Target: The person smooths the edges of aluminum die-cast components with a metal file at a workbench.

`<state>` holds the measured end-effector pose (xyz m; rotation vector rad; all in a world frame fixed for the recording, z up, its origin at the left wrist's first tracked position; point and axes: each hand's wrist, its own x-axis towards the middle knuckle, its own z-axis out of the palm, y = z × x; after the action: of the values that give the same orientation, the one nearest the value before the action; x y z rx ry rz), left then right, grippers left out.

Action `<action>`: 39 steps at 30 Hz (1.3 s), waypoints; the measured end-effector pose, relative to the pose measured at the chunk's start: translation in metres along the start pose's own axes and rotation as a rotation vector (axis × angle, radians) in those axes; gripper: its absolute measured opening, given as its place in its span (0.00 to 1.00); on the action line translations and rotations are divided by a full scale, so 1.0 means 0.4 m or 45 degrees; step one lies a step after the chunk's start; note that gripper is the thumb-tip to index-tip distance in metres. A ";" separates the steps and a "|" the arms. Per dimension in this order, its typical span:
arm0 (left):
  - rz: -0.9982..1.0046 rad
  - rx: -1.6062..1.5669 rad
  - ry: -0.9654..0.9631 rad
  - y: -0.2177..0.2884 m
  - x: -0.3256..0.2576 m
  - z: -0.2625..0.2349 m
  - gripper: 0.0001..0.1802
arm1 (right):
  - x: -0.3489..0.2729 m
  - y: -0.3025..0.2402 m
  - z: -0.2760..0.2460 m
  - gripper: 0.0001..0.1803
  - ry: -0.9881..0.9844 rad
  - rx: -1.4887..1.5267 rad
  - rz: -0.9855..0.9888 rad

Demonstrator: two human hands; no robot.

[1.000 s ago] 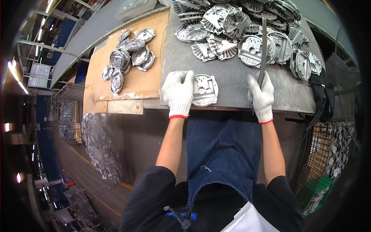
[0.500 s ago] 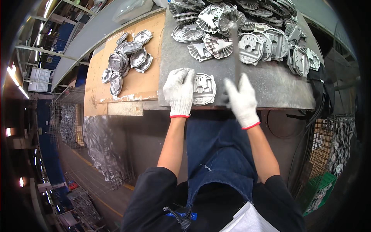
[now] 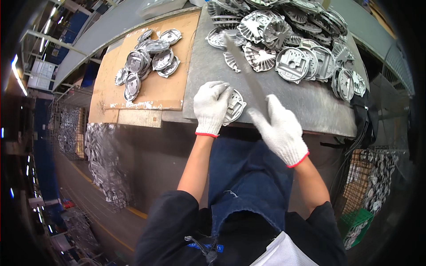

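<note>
My left hand [image 3: 212,107], in a white knit glove with a red cuff, grips the left side of a round grey metal casting [image 3: 236,105] near the front edge of the table. Its fingers are bent over the casting and hide part of it. In my gloved right hand [image 3: 284,133] is a long flat file [image 3: 249,73], blurred by motion. The file points away and to the left, its tip over the near castings, apart from the casting under my left hand. Its grip end is hidden inside the glove.
A large heap of similar castings [image 3: 290,26] covers the far part of the grey tabletop [image 3: 199,66]. A smaller group [image 3: 137,62] lies on brown cardboard [image 3: 106,84] at the left. Wire cages with metal parts and a green crate [image 3: 358,224] stand below.
The file has swung from pointing straight ahead to slanting left. My right hand has drawn nearer to me and turned. My left hand now covers more of the casting.
</note>
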<state>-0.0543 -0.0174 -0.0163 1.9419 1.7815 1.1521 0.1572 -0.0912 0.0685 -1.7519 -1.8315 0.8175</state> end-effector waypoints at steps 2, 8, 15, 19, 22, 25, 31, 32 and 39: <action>0.117 0.100 0.024 -0.006 0.004 0.009 0.11 | 0.001 -0.018 -0.019 0.26 0.070 0.005 -0.111; 0.213 0.210 0.054 -0.029 0.001 0.020 0.11 | 0.016 0.041 0.035 0.23 -0.218 -0.484 -0.202; 0.145 0.058 0.024 -0.016 -0.011 0.011 0.14 | 0.013 -0.014 -0.009 0.23 0.090 -0.138 -0.151; 0.138 0.034 0.030 -0.022 -0.008 0.014 0.13 | 0.024 0.042 0.008 0.23 -0.047 -0.365 -0.174; 0.082 -0.017 0.044 -0.023 -0.014 0.019 0.12 | 0.013 0.060 0.006 0.23 -0.147 -0.539 -0.230; 0.075 0.039 0.027 -0.012 -0.009 0.012 0.12 | 0.007 0.031 -0.011 0.24 0.056 -0.247 -0.137; 0.044 0.153 -0.093 0.000 -0.004 0.009 0.13 | 0.002 0.076 0.011 0.21 -0.104 -0.608 -0.316; 0.044 0.157 -0.098 -0.005 -0.007 0.009 0.13 | -0.001 0.073 0.011 0.21 -0.105 -0.602 -0.313; -0.046 0.055 -0.074 0.001 -0.002 0.003 0.16 | -0.010 0.009 -0.010 0.19 0.040 -0.402 -0.157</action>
<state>-0.0531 -0.0179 -0.0172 1.9386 1.8184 1.0432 0.1630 -0.0949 0.0691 -1.8002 -2.1146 0.4696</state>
